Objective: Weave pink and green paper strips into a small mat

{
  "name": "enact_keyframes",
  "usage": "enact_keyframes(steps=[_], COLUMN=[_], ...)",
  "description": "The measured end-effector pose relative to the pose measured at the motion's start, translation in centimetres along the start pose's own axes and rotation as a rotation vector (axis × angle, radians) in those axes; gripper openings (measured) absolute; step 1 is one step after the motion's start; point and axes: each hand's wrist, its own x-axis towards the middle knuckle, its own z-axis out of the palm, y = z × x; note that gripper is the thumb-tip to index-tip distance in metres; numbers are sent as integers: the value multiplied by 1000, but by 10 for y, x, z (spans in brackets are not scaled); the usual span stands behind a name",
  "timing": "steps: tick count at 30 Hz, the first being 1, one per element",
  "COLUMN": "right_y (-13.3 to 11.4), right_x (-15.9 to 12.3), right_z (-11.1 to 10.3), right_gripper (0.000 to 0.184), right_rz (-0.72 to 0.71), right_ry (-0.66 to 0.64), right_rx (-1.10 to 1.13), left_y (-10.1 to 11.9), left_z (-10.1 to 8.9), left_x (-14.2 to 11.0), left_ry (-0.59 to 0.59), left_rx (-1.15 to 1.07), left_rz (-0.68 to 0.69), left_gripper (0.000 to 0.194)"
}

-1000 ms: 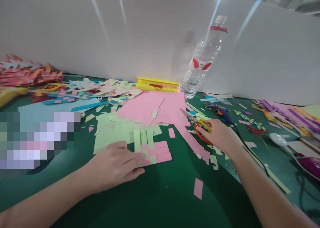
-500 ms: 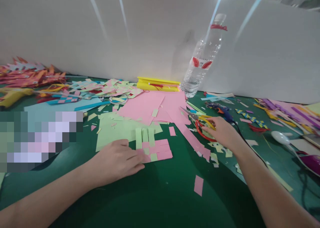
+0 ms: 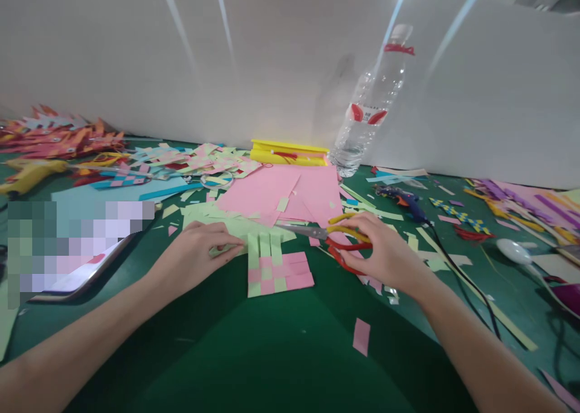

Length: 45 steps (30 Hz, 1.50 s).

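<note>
A woven patch of pink and light green paper strips lies on the green table in front of me. My left hand rests beside its upper left corner, fingers pinched on the edge of the green paper sheet. My right hand grips red and yellow scissors, whose blades point left toward the green strips at the top of the weave. Pink paper sheets lie just behind.
A clear water bottle leans on the white wall. A yellow box, a blue glue gun with a black cord, a phone and several heaps of coloured strips and scraps surround the work.
My right hand picked the scissors up off the table and swung them left toward the weave. My left hand slid from the weave's lower left corner up to the green sheet's edge.
</note>
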Motion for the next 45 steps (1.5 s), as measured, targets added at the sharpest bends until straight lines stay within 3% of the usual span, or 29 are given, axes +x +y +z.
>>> enact_keyframes(steps=[12, 38, 45], right_y=[0, 2, 3], right_x=[0, -2, -2], right_z=[11, 16, 17], right_gripper=[30, 32, 33], right_rz=[-3, 33, 22], right_ry=[-130, -184, -184], right_rx=[70, 39, 36], left_y=[2, 4, 6], left_z=[3, 11, 11], left_x=[-1, -1, 1], left_ry=[-116, -35, -74], left_rx=[-33, -28, -33], left_rz=[-25, -9, -63], left_gripper=[33, 41, 48])
